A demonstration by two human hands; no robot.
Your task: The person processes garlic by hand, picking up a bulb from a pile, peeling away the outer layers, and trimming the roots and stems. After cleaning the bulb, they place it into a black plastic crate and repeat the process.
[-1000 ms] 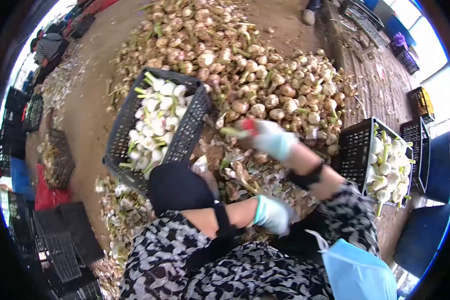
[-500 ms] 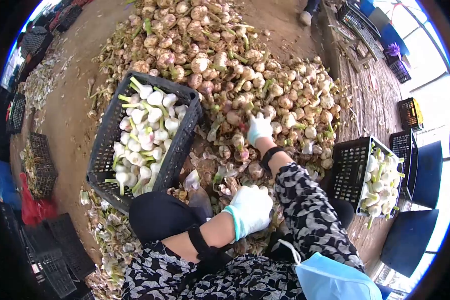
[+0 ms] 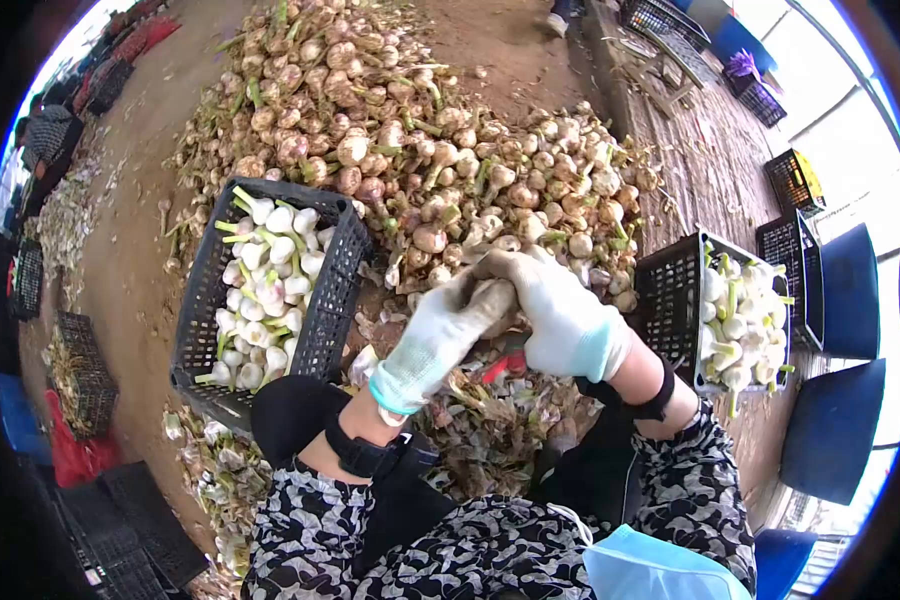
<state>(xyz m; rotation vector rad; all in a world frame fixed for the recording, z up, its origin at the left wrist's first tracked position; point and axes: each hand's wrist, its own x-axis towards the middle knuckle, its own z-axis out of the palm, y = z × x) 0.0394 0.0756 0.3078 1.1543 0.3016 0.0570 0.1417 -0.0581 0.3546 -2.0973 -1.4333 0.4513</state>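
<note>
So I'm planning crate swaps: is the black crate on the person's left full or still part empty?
Part empty. The black crate holds peeled white garlic bulbs piled below its rim, with bare mesh wall showing above them.

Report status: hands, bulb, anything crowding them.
Left hand and right hand both shut on one garlic bulb, held above the peel litter. Red-handled tool under the hands. Garlic pile ahead, black crate left; nothing blocking.

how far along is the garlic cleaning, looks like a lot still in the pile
Done: cleaned white bulbs part-fill the left crate and the right crate, with peelings at the knees. In hand: the left hand and right hand both grip one garlic bulb. Left: most of it, since the uncleaned pile is far larger than both crates' contents.
</note>
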